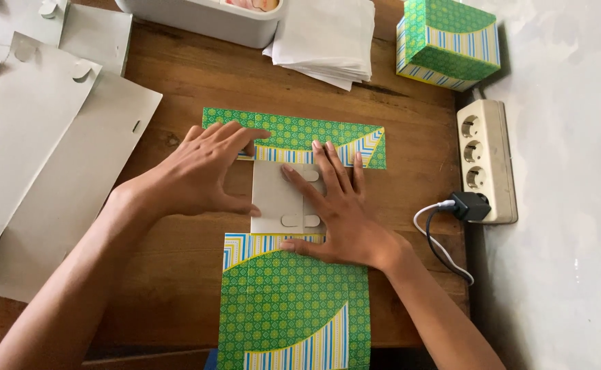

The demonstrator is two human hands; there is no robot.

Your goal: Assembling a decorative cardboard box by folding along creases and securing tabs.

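While both your palms press flat on the work, here is how far the fold looks to have come.

Left hand: your left hand [201, 175] lies spread and open, gripping nothing, fingertips on the upper printed strip and thumb along the left edge of the grey panel.

Right hand: your right hand [331, 212] is flat too, fingers fanned wide over the grey panel, thumb on the striped border of the lower part; it pins rather than holds.

Work piece: the flat green-patterned cardboard box blank with blue-and-yellow striped edges [293, 308] lies on the brown wooden table [177, 274], running from beyond your fingertips back toward your body; its plain grey inner flap with two rounded tabs [280, 199] sits between your hands, folded over.

Done, as I judge it: the middle flap is turned in and pressed down, so one crease seems made.

Left, as I judge it: the sides are flat, no walls stand, and the tabs look unlocked; most of the forming remains.

Beyond your right hand: a finished box in the same green print [447, 41] stands well past your fingertips.

Beyond your left hand: a stack of grey unfolded card sheets [47, 157] waits outside your left wrist.

Past your fingertips: folded white paper sheets [324, 38] and a white plastic tub [204, 20].

Outside your right wrist: a cream power strip with a black plug and white cable [485, 161].
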